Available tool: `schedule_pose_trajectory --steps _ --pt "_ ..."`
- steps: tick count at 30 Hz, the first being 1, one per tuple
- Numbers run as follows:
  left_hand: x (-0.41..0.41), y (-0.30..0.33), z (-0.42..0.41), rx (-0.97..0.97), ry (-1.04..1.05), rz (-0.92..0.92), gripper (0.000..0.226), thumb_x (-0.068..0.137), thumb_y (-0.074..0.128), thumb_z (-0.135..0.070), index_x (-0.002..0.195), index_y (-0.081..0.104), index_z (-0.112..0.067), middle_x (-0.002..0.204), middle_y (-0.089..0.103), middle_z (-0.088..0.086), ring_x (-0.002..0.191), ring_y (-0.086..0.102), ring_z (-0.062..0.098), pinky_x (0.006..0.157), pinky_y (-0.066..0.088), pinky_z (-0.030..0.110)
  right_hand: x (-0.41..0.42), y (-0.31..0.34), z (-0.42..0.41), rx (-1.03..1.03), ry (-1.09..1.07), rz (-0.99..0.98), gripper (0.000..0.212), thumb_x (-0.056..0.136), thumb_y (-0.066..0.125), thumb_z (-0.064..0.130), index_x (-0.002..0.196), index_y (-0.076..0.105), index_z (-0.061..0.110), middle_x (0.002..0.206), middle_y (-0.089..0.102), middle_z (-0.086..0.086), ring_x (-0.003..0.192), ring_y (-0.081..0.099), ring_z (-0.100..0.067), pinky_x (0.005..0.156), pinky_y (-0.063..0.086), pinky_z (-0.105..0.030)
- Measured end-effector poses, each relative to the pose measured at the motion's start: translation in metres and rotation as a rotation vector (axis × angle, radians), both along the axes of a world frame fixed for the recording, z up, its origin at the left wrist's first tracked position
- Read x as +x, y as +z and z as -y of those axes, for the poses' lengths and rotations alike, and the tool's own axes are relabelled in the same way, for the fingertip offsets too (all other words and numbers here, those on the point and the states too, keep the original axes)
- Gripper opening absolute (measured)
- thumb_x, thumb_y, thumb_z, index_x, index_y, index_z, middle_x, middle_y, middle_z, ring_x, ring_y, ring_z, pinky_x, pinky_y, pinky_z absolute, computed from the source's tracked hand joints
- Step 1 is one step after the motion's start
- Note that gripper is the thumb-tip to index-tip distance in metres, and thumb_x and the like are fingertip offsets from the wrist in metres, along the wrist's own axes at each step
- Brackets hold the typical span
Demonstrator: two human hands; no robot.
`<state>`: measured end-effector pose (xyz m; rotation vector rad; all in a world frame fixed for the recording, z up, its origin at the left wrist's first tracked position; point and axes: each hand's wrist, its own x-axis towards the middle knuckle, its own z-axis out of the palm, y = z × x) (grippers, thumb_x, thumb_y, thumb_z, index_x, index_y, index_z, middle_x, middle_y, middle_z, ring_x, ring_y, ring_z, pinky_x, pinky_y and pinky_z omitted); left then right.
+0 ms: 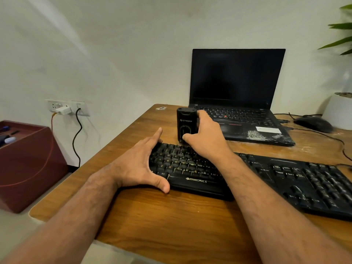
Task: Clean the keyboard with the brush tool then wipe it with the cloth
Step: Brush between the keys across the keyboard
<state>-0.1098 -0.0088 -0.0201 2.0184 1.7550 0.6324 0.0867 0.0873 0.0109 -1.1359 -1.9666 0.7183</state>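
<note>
A black keyboard (266, 178) lies across the wooden desk (171, 221). My left hand (137, 164) lies on its left end with straight fingers spread, thumb at the front edge. My right hand (204, 136) grips a black block-shaped brush tool (183, 121), held upright over the keyboard's far edge, thumb on its front face. Its bristles are hidden from me. I see no cloth.
An open black laptop (238, 96) stands behind the keyboard. A black mouse (313, 123) with its cable and a white plant pot (339, 111) are at the far right. Left of the desk stands a maroon box (28, 168), and wall sockets (66, 108) with cables.
</note>
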Motion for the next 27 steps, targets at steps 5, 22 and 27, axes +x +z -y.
schedule_pose_trajectory --steps 5,22,27 --pt "-0.001 0.002 0.0 -0.001 0.0 -0.002 0.164 0.03 0.075 -0.091 0.16 -0.01 -0.036 0.154 0.031 -0.015 0.138 0.035 0.003 0.123 0.026 0.037 0.002 0.0 0.0 -0.051 -0.007 0.001 0.038 0.078 0.081 0.018 0.111 0.066 0.027 0.101 0.07 0.007 0.093 0.067 -0.011 0.071 0.054 -0.024" --pt "0.002 0.004 0.002 -0.026 -0.003 -0.055 0.155 0.029 0.072 -0.093 0.16 0.005 -0.044 0.158 0.021 -0.017 0.141 0.028 0.005 0.123 0.025 0.037 0.009 0.003 -0.001 -0.062 -0.058 0.036 0.032 0.078 0.08 0.02 0.104 0.064 0.027 0.097 0.069 0.005 0.088 0.066 -0.013 0.072 0.056 -0.029" --pt "0.002 0.005 0.001 -0.024 -0.018 -0.082 0.146 0.028 0.067 -0.097 0.157 0.025 -0.044 0.155 0.022 -0.02 0.142 0.026 0.005 0.123 0.027 0.042 0.008 0.004 0.005 -0.083 0.038 0.048 0.036 0.076 0.082 0.022 0.107 0.066 0.029 0.099 0.07 0.009 0.093 0.065 -0.01 0.075 0.054 -0.028"
